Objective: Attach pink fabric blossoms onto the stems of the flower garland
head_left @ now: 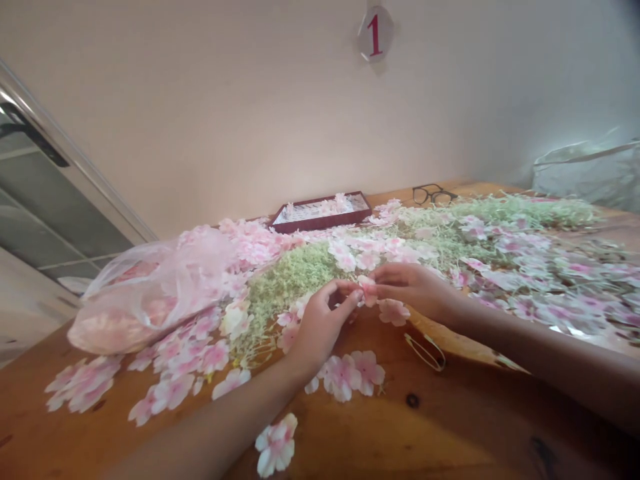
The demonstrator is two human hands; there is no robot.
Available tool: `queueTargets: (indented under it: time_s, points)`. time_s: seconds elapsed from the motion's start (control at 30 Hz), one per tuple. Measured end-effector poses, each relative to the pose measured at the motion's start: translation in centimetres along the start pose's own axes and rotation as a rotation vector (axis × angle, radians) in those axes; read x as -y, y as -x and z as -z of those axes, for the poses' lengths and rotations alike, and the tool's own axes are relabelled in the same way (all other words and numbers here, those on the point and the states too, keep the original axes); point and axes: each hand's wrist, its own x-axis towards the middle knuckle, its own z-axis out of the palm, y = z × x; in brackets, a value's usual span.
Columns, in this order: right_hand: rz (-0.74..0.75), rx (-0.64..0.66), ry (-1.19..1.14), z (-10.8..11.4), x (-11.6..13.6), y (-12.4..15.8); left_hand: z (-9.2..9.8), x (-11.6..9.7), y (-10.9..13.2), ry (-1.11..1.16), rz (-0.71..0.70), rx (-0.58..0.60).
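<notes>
Head view: the left hand [320,319] and the right hand [419,288] meet above the wooden table [440,427], fingertips nearly together. A pink flower [367,287] is located between them—pinched by the left thumb and fingers on one side and by the right fingers on the other. Both grips are narrow and closed on this flower.

A loose flower [394,311] lies just below the right fingers. A thin loop [426,353] rests on the table below the right wrist. A cluster of flowers [346,377] lies nearer the wearer, beside the left forearm. Green stems [295,268] are heaped beyond the left hand; a clear bag [150,297] stands farther left. A dark-rimmed tray [323,221] and glasses [434,195] are positioned near the wall.
</notes>
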Motion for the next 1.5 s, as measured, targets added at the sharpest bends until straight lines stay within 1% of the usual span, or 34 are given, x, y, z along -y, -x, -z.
queueTargets:
  time_s: [0.07, 0.13, 0.23, 0.33, 0.4, 0.43, 0.47, 0.5, 0.53, 0.63, 0.67, 0.7, 0.77, 0.87, 0.97, 1.03, 1.13, 1.23, 1.3, 1.33, 1.37, 1.4, 1.5]
  points:
    - [0.028, -0.029, 0.046, 0.1, 0.1, 0.0, 0.0, -0.2, 0.0, 0.013, 0.014, 0.007]
    - [0.073, -0.074, 0.094, 0.2, 0.3, 0.1, 0.1, -0.7, -0.1, -0.002, -0.019, -0.024]
    - [0.113, -0.156, 0.101, 0.5, 0.4, 0.1, 0.6, -1.6, -0.3, -0.006, -0.136, -0.095]
    - [0.114, -0.187, 0.098, 0.9, 0.3, 0.0, 1.4, -2.4, -0.5, -0.019, -0.239, -0.149]
    - [0.112, -0.188, 0.113, 1.0, 0.2, 0.0, 2.2, -2.9, -0.7, -0.067, -0.271, -0.152]
    - [0.114, -0.191, 0.125, 1.0, 0.2, 0.0, 2.6, -3.2, -0.8, -0.105, -0.265, -0.122]
    - [0.118, -0.199, 0.142, 1.1, 0.3, 0.0, 3.1, -3.5, -0.9, -0.156, -0.244, -0.065]
    - [0.123, -0.208, 0.161, 1.1, 0.3, 0.0, 3.7, -3.8, -1.0, -0.217, -0.211, 0.018]
    - [0.128, -0.216, 0.179, 1.1, 0.3, 0.0, 4.2, -4.2, -1.1, -0.287, -0.166, 0.128]
    - [0.139, -0.216, 0.19, 1.2, 0.4, 0.0, 5.6, -5.3, -1.3, -0.471, -0.029, 0.532]
    - [0.138, -0.212, 0.179, 1.2, 0.4, 0.0, 5.9, -5.5, -1.3, -0.504, -0.002, 0.649]
    - [0.136, -0.209, 0.169, 1.2, 0.4, 0.0, 6.1, -5.7, -1.3, -0.52, 0.013, 0.74]
    - [0.133, -0.214, 0.162, 1.2, 0.4, 0.0, 6.0, -5.7, -1.1, -0.526, 0.014, 0.842]
    - [0.135, -0.226, 0.192, 1.2, 0.4, 0.0, 5.4, -5.0, -0.7, -0.549, -0.007, 0.904]
    - [0.141, -0.227, 0.21, 1.1, 0.4, 0.0, 4.8, -4.0, -0.7, -0.627, -0.064, 0.886]
    - [0.146, -0.234, 0.212, 1.1, 0.3, -0.1, 4.6, -3.3, -0.9, -0.698, -0.139, 0.812]
    - [0.151, -0.263, 0.196, 1.5, 0.3, -0.3, 5.0, -2.4, -1.6, -0.829, -0.256, 0.598]
    - [0.16, -0.307, 0.179, 2.2, 0.3, -0.5, 5.3, -1.6, -2.0, -0.959, -0.309, 0.343]
    - [0.168, -0.33, 0.182, 2.6, 0.2, -0.7, 4.8, -1.4, -1.7, -0.994, -0.338, 0.243]
    - [0.171, -0.342, 0.187, 2.8, 0.2, -0.7, 4.3, -1.4, -1.4, -0.988, -0.363, 0.226]
    - [0.171, -0.357, 0.197, 2.9, 0.2, -0.8, 3.6, -1.4, -1.0, -0.97, -0.403, 0.234]
    - [0.173, -0.376, 0.207, 3.0, 0.2, -0.8, 2.7, -1.5, -0.4, -0.947, -0.457, 0.266]
    - [0.2, -0.4, 0.211, 2.9, -0.1, -1.0, 0.3, -1.8, 1.5, -0.948, -0.66, 0.459]
